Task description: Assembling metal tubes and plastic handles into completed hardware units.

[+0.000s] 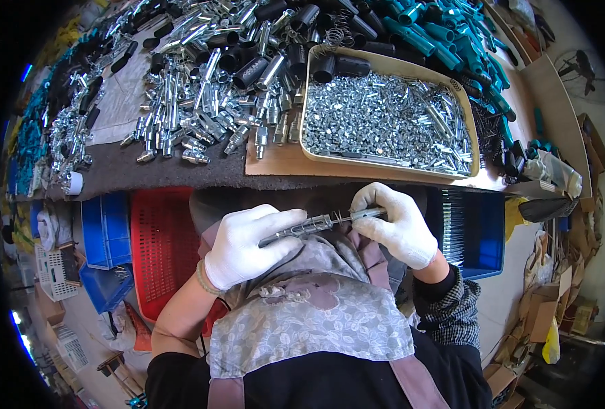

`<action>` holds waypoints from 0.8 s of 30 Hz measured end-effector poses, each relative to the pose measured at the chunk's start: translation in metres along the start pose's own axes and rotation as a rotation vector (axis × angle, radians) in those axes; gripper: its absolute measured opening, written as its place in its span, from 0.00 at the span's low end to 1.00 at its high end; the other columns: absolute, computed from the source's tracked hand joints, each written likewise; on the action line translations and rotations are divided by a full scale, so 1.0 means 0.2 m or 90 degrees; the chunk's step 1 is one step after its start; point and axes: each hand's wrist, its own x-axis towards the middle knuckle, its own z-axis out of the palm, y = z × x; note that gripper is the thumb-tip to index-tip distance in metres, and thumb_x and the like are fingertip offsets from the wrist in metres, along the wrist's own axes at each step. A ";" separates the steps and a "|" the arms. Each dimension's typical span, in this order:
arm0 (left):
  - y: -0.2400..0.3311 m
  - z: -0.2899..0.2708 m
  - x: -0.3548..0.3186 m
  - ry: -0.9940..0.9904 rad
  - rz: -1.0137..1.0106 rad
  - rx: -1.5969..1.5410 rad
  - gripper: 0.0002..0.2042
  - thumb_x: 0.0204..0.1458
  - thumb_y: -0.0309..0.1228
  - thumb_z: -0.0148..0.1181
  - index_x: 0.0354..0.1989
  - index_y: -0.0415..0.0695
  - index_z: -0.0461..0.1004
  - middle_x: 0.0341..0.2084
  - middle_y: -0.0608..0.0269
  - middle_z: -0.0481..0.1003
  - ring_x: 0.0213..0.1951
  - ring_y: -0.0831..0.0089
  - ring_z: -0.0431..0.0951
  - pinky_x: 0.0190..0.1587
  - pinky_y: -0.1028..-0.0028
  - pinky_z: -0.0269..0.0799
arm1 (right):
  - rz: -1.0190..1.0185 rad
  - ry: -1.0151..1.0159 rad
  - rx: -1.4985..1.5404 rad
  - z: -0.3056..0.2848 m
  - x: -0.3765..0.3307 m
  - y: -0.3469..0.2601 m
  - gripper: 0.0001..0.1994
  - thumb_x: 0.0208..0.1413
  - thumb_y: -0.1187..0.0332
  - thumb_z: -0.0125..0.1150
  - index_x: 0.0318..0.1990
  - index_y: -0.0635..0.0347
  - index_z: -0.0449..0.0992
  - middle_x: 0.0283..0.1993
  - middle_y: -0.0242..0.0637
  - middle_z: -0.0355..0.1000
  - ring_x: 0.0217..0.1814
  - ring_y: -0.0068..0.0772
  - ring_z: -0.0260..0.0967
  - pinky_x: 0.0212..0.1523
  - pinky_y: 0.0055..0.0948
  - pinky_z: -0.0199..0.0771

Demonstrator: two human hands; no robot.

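My left hand (244,249), in a white glove, is closed round a silvery metal tube (307,227) held above my lap. A coil spring (336,218) and a thin rod stick out of the tube's right end. My right hand (403,230), gloved in white too, pinches the far end of that rod (370,213) between thumb and fingers. Both hands are just in front of the bench edge, over a grey patterned apron (302,317). The left fingers cover part of the tube.
On the bench, a cream tray (384,161) is full of small metal parts. Left of it lie heaped metal fittings (203,129) and black sleeves (251,71); teal handles (445,34) pile up behind. Below stand a red basket (162,238) and blue bins (106,228), (490,235).
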 end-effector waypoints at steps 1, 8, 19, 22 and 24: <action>0.00 0.00 0.00 -0.001 0.011 0.000 0.18 0.43 0.25 0.71 0.46 0.42 0.80 0.27 0.56 0.77 0.26 0.62 0.79 0.30 0.69 0.74 | 0.012 -0.003 0.009 0.00 0.00 0.00 0.09 0.52 0.74 0.64 0.40 0.67 0.74 0.33 0.30 0.72 0.35 0.16 0.67 0.38 0.20 0.70; -0.01 0.01 0.01 0.001 0.030 -0.013 0.17 0.43 0.25 0.71 0.45 0.41 0.80 0.28 0.56 0.77 0.27 0.62 0.79 0.30 0.69 0.74 | 0.020 -0.004 0.030 -0.01 0.01 -0.01 0.09 0.52 0.74 0.64 0.40 0.66 0.74 0.33 0.29 0.72 0.31 0.15 0.66 0.34 0.17 0.68; 0.00 0.00 0.01 0.005 0.030 0.004 0.18 0.43 0.25 0.71 0.45 0.41 0.80 0.28 0.56 0.77 0.27 0.61 0.79 0.31 0.69 0.75 | 0.010 -0.014 0.054 0.01 0.02 0.02 0.09 0.52 0.73 0.64 0.40 0.67 0.75 0.33 0.31 0.73 0.34 0.16 0.68 0.37 0.21 0.70; 0.00 0.01 0.01 -0.001 0.027 -0.008 0.18 0.43 0.25 0.71 0.46 0.41 0.80 0.29 0.55 0.78 0.28 0.61 0.80 0.31 0.68 0.75 | 0.018 -0.042 0.005 0.04 0.03 0.00 0.10 0.52 0.73 0.63 0.41 0.67 0.74 0.34 0.32 0.73 0.37 0.18 0.69 0.39 0.23 0.72; -0.01 0.02 0.01 -0.004 0.016 -0.028 0.18 0.43 0.25 0.71 0.46 0.41 0.80 0.29 0.55 0.78 0.28 0.61 0.80 0.32 0.68 0.76 | -0.097 -0.036 -0.025 0.08 0.04 0.07 0.13 0.54 0.70 0.66 0.43 0.65 0.71 0.35 0.38 0.73 0.36 0.26 0.72 0.41 0.26 0.73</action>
